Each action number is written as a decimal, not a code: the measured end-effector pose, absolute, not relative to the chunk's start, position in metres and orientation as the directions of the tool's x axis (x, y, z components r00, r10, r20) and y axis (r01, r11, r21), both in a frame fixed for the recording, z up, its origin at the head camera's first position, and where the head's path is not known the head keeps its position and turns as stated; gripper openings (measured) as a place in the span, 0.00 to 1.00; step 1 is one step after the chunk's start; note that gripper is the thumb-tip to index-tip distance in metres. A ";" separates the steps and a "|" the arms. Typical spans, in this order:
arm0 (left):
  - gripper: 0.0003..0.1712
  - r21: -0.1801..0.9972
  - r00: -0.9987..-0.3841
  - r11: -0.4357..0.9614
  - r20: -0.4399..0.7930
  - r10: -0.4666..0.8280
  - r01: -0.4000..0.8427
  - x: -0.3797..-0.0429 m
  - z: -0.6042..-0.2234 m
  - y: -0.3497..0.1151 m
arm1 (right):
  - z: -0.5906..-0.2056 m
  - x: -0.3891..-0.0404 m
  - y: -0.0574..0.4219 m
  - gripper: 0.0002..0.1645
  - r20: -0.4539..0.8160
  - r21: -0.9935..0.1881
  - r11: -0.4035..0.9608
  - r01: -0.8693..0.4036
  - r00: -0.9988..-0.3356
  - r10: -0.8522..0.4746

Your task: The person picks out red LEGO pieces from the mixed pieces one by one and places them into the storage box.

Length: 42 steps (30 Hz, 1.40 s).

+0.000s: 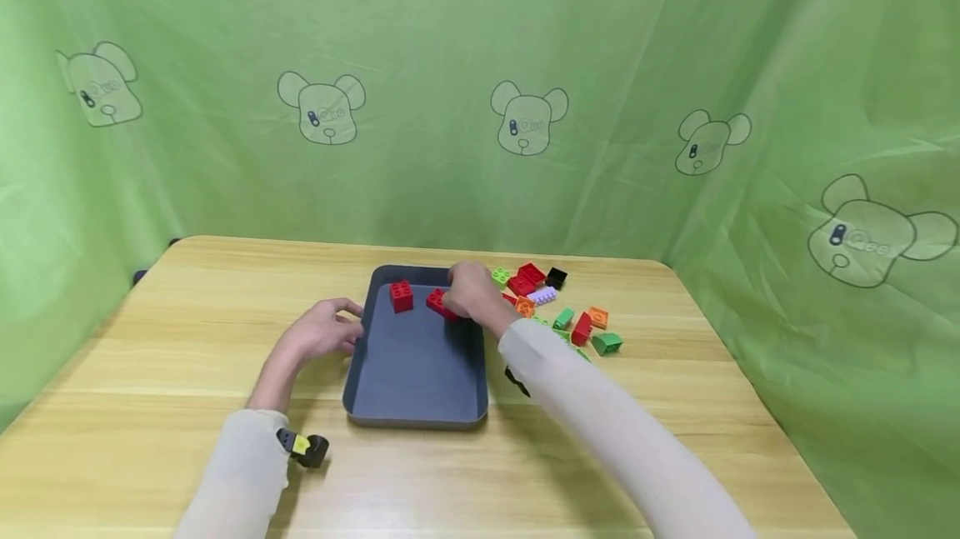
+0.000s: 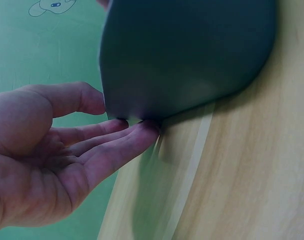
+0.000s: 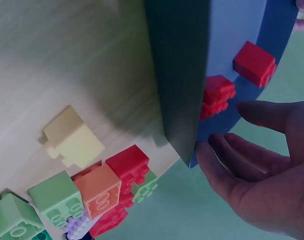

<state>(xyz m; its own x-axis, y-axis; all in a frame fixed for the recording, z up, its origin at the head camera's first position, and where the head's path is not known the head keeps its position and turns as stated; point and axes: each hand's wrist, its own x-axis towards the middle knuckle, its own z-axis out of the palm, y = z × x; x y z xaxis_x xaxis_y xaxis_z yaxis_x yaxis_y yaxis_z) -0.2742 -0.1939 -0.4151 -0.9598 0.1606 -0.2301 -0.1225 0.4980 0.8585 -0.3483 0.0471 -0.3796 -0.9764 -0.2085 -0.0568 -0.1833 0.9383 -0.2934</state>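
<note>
A dark grey tray (image 1: 420,381) lies on the table with two red bricks inside it. One red brick (image 1: 401,297) is near the far left corner, the other red brick (image 1: 439,304) beside my right hand (image 1: 474,293). That hand reaches over the tray's right side. In the right wrist view, a gap shows between its thumb and its loosely bent fingers (image 3: 209,162), with no brick there. My left hand (image 1: 324,329) is at the tray's left side. Up close, its thumb reaches the rim and its nearly straight fingers (image 2: 124,142) touch the outer wall.
Right of the tray lies a loose pile of bricks, among them a lilac brick (image 1: 542,296), a black brick (image 1: 556,277), an orange brick (image 1: 598,316) and a green brick (image 1: 607,343). A green curtain (image 1: 420,189) hangs behind the wooden table (image 1: 187,314).
</note>
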 end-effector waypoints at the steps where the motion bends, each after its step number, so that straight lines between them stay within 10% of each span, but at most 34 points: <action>1: 0.28 0.859 -0.960 0.497 -0.229 0.161 -0.122 -0.274 -0.415 -0.194 | -0.378 -0.349 0.048 0.26 -0.059 -0.302 0.937 -0.174 -0.978 -0.200; 12: 0.28 0.867 -0.960 0.482 -0.232 0.160 -0.129 -0.275 -0.416 -0.194 | -0.355 -0.364 0.073 0.31 -0.029 -0.314 0.940 -0.137 -0.988 -0.154; 21: 0.28 0.861 -0.960 0.492 -0.231 0.157 -0.126 -0.274 -0.417 -0.195 | -0.363 -0.366 0.090 0.03 -0.047 -0.314 0.944 -0.104 -0.991 -0.125; 42: 0.28 0.866 -0.962 0.486 -0.222 0.161 -0.119 -0.276 -0.417 -0.194 | -0.386 -0.360 0.103 0.08 -0.130 -0.217 0.973 -0.079 -0.985 -0.109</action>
